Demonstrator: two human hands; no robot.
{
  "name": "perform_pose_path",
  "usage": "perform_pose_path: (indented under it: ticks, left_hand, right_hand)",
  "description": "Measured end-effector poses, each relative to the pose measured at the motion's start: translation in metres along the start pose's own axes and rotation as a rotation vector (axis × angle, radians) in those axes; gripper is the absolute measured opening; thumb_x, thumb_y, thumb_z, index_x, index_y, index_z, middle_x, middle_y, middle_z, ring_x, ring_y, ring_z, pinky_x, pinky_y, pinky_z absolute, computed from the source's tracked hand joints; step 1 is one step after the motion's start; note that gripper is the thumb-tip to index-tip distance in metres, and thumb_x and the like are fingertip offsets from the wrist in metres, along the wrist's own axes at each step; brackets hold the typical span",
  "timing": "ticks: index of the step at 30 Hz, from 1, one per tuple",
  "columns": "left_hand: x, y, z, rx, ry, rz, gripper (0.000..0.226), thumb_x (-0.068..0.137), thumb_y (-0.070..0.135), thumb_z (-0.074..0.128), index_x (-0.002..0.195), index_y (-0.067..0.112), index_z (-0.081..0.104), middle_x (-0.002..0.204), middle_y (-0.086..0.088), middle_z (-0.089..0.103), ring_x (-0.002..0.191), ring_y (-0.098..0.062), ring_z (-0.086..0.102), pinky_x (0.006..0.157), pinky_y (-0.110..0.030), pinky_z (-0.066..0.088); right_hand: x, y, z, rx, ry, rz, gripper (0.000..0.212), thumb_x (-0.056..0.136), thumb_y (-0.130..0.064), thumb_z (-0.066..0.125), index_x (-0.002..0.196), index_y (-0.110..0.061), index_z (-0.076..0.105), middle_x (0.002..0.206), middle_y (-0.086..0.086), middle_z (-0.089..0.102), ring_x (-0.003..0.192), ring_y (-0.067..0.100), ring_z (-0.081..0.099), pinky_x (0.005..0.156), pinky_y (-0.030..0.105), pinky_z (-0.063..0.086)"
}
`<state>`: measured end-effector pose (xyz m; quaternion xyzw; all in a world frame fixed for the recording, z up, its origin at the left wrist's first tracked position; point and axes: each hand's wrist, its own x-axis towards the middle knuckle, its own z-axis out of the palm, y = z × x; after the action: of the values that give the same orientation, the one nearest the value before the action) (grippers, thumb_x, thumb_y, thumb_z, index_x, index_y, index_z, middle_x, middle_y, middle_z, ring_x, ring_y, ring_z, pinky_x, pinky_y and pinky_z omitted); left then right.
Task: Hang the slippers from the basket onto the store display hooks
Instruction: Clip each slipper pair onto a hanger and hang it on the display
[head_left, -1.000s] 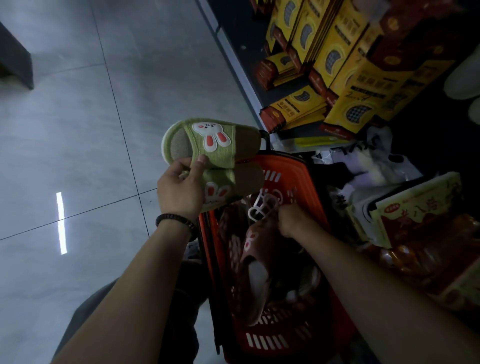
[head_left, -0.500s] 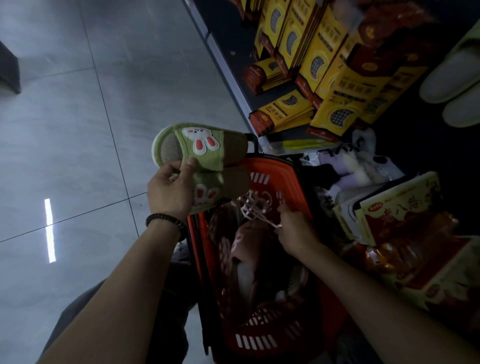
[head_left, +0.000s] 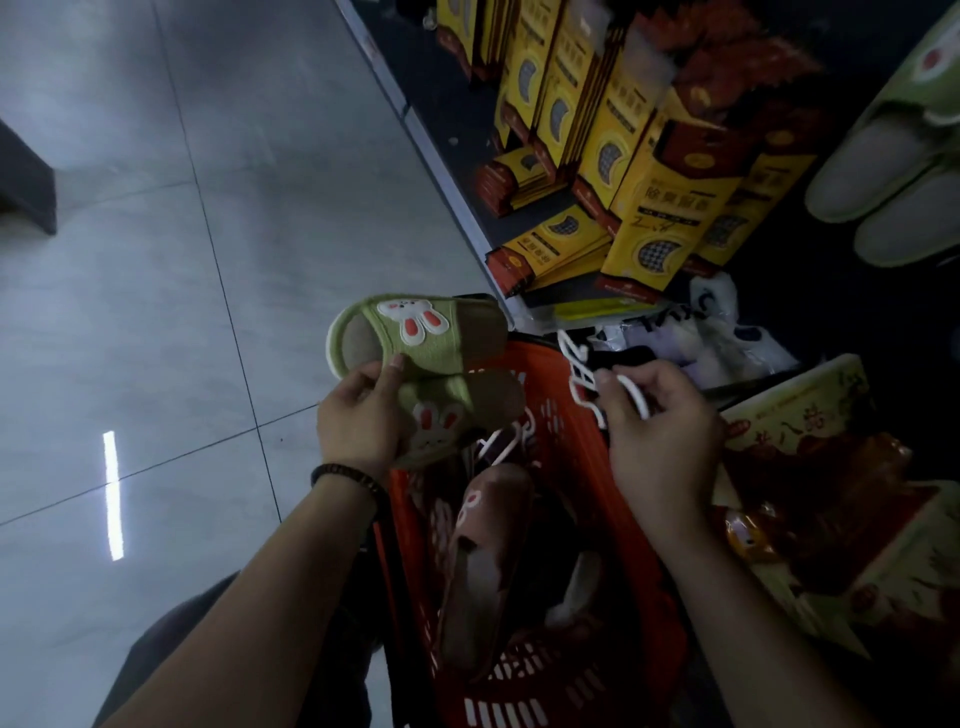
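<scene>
My left hand (head_left: 358, 415) grips a pair of green slippers with white rabbit patches (head_left: 431, 364), held stacked above the near-left rim of the red basket (head_left: 550, 712). My right hand (head_left: 660, 431) is closed on a white plastic slipper hanger (head_left: 582, 374), lifted over the basket's far end. Inside the basket lies a brown slipper with a rabbit patch (head_left: 483, 561), beside other dark items that I cannot make out. A second white hanger (head_left: 498, 447) pokes out under the green pair. Another green pair (head_left: 893, 171) hangs on the display at the upper right.
Yellow boxed goods (head_left: 649, 202) stand stacked on the low dark shelf behind the basket. White plastic bags (head_left: 717, 332) and red-and-cream gift boxes (head_left: 831, 493) lie to the right. Grey floor tiles (head_left: 156, 312) spread to the left, and a dark fixture (head_left: 26, 187) stands at the far left.
My right hand has risen out of the basket with the white hanger, up and to the right. The green pair in my left hand has stayed about where it was.
</scene>
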<state>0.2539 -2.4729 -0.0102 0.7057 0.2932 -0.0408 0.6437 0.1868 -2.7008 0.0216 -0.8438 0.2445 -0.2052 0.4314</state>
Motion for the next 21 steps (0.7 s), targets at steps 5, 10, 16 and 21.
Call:
perform_pose_path:
  ticks: [5,10,16,21]
  left_hand:
    - [-0.043,0.003,0.028,-0.242,-0.069,-0.100,0.021,0.092,0.044,0.071,0.093,0.024,0.079,0.097,-0.004,0.080,0.095,-0.026,0.076,0.089,-0.049,0.061]
    - [-0.076,-0.005,0.046,-0.399,-0.192,-0.054,0.031,0.097,0.028,0.068,0.114,0.002,0.070,0.104,-0.015,0.077,0.094,-0.027,0.074,0.081,-0.038,0.060]
    - [-0.064,-0.011,0.048,-0.368,-0.182,-0.099,0.022,0.093,0.007,0.071,0.114,0.009,0.072,0.106,-0.014,0.078,0.103,-0.031,0.075,0.090,-0.046,0.059]
    - [-0.051,-0.019,0.051,-0.296,-0.120,-0.078,0.022,0.088,0.012,0.079,0.108,0.007,0.070,0.103,-0.014,0.078,0.099,-0.036,0.076,0.085,-0.058,0.061]
  right_hand:
    - [-0.027,-0.017,0.023,0.049,-0.017,-0.084,0.012,0.097,-0.035,0.072,0.092,-0.028,0.063,0.084,-0.012,0.067,0.075,0.006,0.065,0.059,0.028,0.051]
    - [-0.050,-0.021,0.046,0.069,-0.232,-0.194,0.021,0.091,-0.033,0.073,0.106,-0.020,0.064,0.109,-0.004,0.063,0.100,0.002,0.060,0.082,0.005,0.044]
    - [-0.037,-0.013,0.045,0.065,-0.301,-0.267,0.019,0.094,-0.017,0.071,0.112,-0.013,0.066,0.118,0.002,0.059,0.106,-0.001,0.054,0.087,0.000,0.038]
    - [-0.002,-0.005,0.039,0.028,-0.175,-0.289,0.016,0.095,-0.012,0.070,0.111,-0.015,0.066,0.120,0.002,0.058,0.102,0.011,0.062,0.081,0.013,0.051]
